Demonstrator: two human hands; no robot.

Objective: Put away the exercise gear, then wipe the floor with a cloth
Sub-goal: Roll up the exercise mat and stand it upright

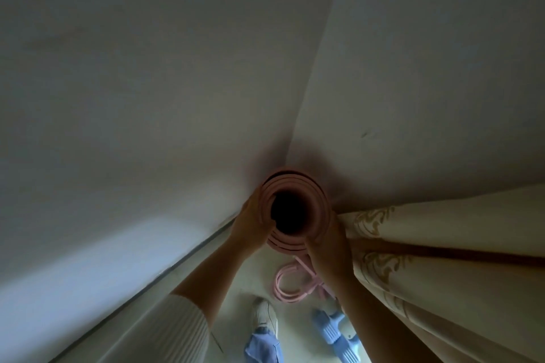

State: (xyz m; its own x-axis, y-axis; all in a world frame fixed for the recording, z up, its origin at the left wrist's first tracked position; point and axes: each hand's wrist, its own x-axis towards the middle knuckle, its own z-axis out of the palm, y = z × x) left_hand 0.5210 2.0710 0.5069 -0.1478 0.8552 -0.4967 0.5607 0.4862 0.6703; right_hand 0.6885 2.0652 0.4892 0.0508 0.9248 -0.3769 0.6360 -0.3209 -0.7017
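Clasping the upright rolled mat [295, 209]: left hand [252, 230], right hand [328, 244].

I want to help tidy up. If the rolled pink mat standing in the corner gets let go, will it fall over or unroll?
Probably it stays up: the rolled pink foam mat stands on end in the wall corner. Its coils look loose, so it may spring open a little. Both hands grip it easily, so it seems light.
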